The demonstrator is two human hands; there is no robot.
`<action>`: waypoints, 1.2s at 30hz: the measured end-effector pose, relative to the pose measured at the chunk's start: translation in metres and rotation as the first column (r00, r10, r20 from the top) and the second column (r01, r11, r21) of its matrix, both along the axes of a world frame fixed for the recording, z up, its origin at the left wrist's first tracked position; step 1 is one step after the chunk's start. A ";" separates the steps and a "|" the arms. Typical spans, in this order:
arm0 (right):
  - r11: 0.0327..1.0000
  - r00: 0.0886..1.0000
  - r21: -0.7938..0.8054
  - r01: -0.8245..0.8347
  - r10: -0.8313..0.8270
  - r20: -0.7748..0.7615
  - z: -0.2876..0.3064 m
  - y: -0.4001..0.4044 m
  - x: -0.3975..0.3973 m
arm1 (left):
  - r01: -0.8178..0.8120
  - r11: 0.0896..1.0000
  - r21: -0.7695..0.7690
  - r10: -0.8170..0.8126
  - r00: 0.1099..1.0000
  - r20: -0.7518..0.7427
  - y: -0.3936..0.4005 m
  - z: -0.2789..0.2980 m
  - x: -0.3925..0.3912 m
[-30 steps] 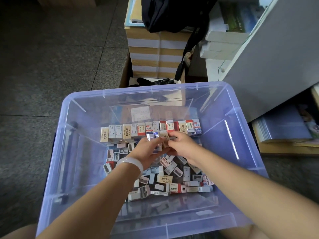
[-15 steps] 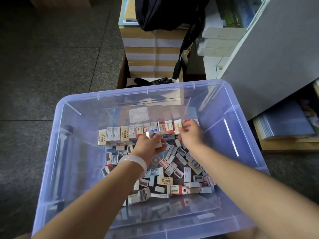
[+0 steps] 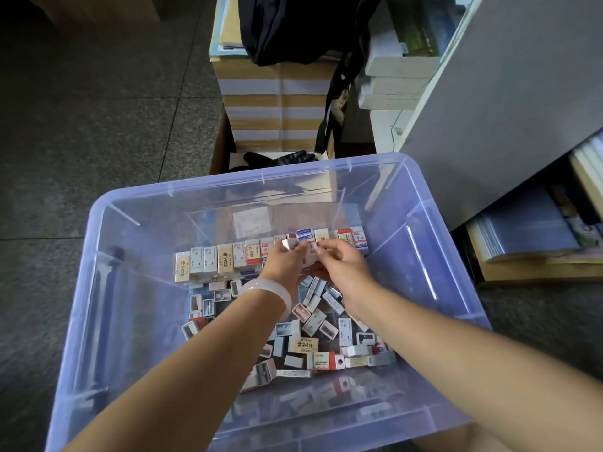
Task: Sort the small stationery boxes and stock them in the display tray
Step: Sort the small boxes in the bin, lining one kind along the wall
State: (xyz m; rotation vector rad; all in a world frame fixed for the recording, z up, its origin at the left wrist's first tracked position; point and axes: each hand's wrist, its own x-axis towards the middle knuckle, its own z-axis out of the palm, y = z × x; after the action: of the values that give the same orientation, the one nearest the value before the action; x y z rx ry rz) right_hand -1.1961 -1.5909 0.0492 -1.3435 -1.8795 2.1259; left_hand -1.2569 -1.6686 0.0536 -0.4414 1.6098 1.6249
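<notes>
A clear bluish plastic bin [image 3: 107, 288] holds many small stationery boxes. A neat upright row of boxes [image 3: 225, 259] runs along its far side. A loose heap of small boxes [image 3: 313, 340] covers the bottom. My left hand [image 3: 287, 259], with a white wristband, holds a few small boxes at the middle of the row. My right hand [image 3: 339, 259] is right beside it, fingers curled and pinching a small white box [image 3: 310, 252] between the two hands. A blue-and-white box [image 3: 305, 235] stands in the row just behind my fingers.
A stack of brown and white cartons [image 3: 277, 102] with a black bag [image 3: 306, 24] on top stands behind the bin. A black glove [image 3: 280, 158] lies at its foot. A grey cabinet [image 3: 509, 102] and shelves of books [image 3: 528, 233] are at the right. Dark stone floor [image 3: 81, 109] lies at the left.
My right hand came back from the right end of the row to meet my left hand at the middle. My left hand moved slightly up toward the row.
</notes>
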 end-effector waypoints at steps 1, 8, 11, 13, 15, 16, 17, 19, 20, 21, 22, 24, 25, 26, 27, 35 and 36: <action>0.999 0.999 0.013 0.041 -0.041 0.003 -0.002 0.003 -0.001 | 0.027 1.000 -0.006 -0.026 1.000 0.007 -0.002 0.000 -0.001; 0.914 0.953 0.323 0.246 -0.290 0.093 -0.024 0.021 -0.004 | 0.095 0.995 -0.016 -0.094 0.992 0.079 -0.024 0.000 -0.005; 0.936 0.967 0.313 0.163 -0.216 0.139 -0.035 0.023 -0.005 | 0.099 0.995 -0.015 -0.097 0.990 0.103 -0.027 0.000 -0.005; 0.965 0.972 0.247 0.086 -0.136 0.190 -0.038 0.025 -0.003 | 0.079 0.997 -0.007 -0.079 0.993 0.087 -0.026 -0.002 -0.005; 0.972 0.964 0.231 0.032 -0.091 0.248 -0.038 0.027 -0.001 | 0.090 0.995 -0.051 -0.089 0.996 0.020 -0.025 -0.004 -0.002; 0.971 0.961 0.240 0.018 -0.083 0.263 -0.037 0.026 0.000 | 0.114 0.990 -0.087 -0.116 0.993 -0.010 -0.023 -0.003 -0.001; 0.961 0.961 0.276 0.007 -0.083 0.265 -0.035 0.024 0.001 | 0.129 0.985 -0.111 -0.132 0.991 -0.024 -0.022 -0.003 0.000; 0.919 0.974 0.395 -0.022 -0.070 0.216 -0.026 0.015 0.001 | 0.097 0.992 -0.082 -0.100 0.994 -0.036 -0.020 -0.002 0.001; 0.905 0.984 0.420 -0.062 -0.013 0.175 -0.020 0.009 0.001 | 0.072 0.996 -0.043 -0.074 0.996 -0.041 -0.019 -0.001 0.001; 0.914 0.989 0.387 -0.124 0.081 0.126 -0.012 0.003 0.001 | 0.045 0.999 -0.010 -0.045 0.998 -0.035 -0.018 0.000 0.001; 0.928 0.978 0.309 -0.206 0.191 0.081 -0.005 -0.004 0.000 | 0.020 1.000 0.017 -0.019 1.000 -0.019 -0.017 0.001 0.001; 0.938 0.948 0.150 -0.313 0.317 -0.007 0.000 -0.014 -0.002 | -0.007 1.000 0.024 0.007 1.000 0.001 -0.018 0.002 0.000; 0.946 0.950 0.111 -0.305 0.310 -0.026 -0.003 -0.016 -0.002 | -0.008 1.000 0.002 0.008 1.000 -0.008 -0.019 0.000 0.000; 0.956 0.960 0.103 -0.275 0.279 -0.027 -0.007 -0.018 -0.003 | 0.013 1.000 -0.026 -0.014 0.999 -0.037 -0.021 0.001 0.000; 0.967 0.973 0.115 -0.225 0.228 -0.015 -0.009 -0.017 -0.003 | 0.060 0.996 -0.058 -0.065 0.994 -0.085 -0.023 0.000 -0.001; 0.878 0.912 0.330 0.346 -0.397 0.102 -0.023 0.018 -0.005 | 0.332 0.917 -0.222 -0.380 0.896 -0.232 -0.063 0.002 -0.019; 0.879 0.914 0.341 0.334 -0.390 0.110 -0.024 0.019 -0.006 | 0.346 0.902 -0.257 -0.405 0.884 -0.232 -0.072 0.003 -0.021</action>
State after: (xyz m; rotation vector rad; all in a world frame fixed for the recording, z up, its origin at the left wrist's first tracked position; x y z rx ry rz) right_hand -1.2022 -1.5722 0.0250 -1.6863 -1.7465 1.5001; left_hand -1.2783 -1.7408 0.0566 0.0120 1.9484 1.2657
